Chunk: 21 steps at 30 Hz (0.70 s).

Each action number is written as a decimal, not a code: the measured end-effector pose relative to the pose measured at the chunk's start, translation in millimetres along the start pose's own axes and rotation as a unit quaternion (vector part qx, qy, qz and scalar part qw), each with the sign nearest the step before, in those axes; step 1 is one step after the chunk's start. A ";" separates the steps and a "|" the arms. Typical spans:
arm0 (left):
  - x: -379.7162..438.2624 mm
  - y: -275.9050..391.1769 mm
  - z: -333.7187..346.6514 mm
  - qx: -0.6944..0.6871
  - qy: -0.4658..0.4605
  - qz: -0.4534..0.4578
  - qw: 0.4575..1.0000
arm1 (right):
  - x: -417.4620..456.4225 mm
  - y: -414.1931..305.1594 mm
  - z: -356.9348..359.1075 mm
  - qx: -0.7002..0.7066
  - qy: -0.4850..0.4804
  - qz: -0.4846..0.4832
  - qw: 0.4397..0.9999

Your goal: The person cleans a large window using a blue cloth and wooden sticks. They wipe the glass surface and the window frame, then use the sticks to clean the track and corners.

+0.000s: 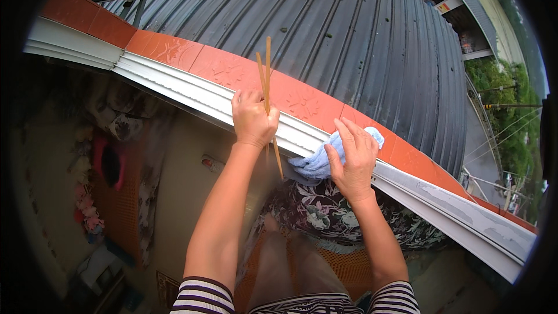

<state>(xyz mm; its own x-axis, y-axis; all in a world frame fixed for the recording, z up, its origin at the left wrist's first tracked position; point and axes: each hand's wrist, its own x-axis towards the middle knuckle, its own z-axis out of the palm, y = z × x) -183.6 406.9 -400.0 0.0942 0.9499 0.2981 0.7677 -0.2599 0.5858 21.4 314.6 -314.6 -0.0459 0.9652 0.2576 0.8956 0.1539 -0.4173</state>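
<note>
My left hand [256,117] is closed around a pair of wooden chopsticks [267,69], just over the white window track [200,91]. The chopsticks cross in the fist; their upper ends rise above the orange tiled ledge [244,72], and their lower ends hang on the inner side. Farther right, my right hand [355,159] has its thumb and curved fingers on a bunched light blue cloth [318,161]. This cloth lies across the track and the ledge, with one end drooping inward. Part of it is hidden beneath the hand.
Outside the ledge spreads a dark corrugated metal roof [314,30]. A grey-white window frame section [453,209] continues to the right. Below, indoors, are a dark floral fabric [322,213], an orange woven mat [348,266] under my legs and a shoe [211,163] on the floor.
</note>
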 end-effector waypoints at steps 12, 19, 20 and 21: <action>0.3 -2.8 0.0 -0.014 0.001 -0.016 1.000 | -27.4 65.2 53.0 -0.107 -0.090 0.094 0.986; -1.8 -6.9 4.5 -0.036 0.030 -0.017 0.999 | -45.4 63.0 65.2 -0.121 -0.037 0.107 0.986; -1.8 -7.9 4.6 -0.045 0.032 -0.020 0.998 | -46.1 64.2 63.8 -0.117 -0.037 0.117 0.986; -2.3 -7.6 4.7 -0.040 0.027 -0.020 0.999 | -46.5 64.2 63.3 -0.115 -0.038 0.117 0.986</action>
<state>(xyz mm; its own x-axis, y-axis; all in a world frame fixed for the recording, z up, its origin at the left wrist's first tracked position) -186.7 407.4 -408.7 0.0283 0.9495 0.3126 0.7169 -0.2372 0.6556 52.9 293.0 -408.6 0.1486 0.9829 0.1085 0.9619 -0.1182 -0.2465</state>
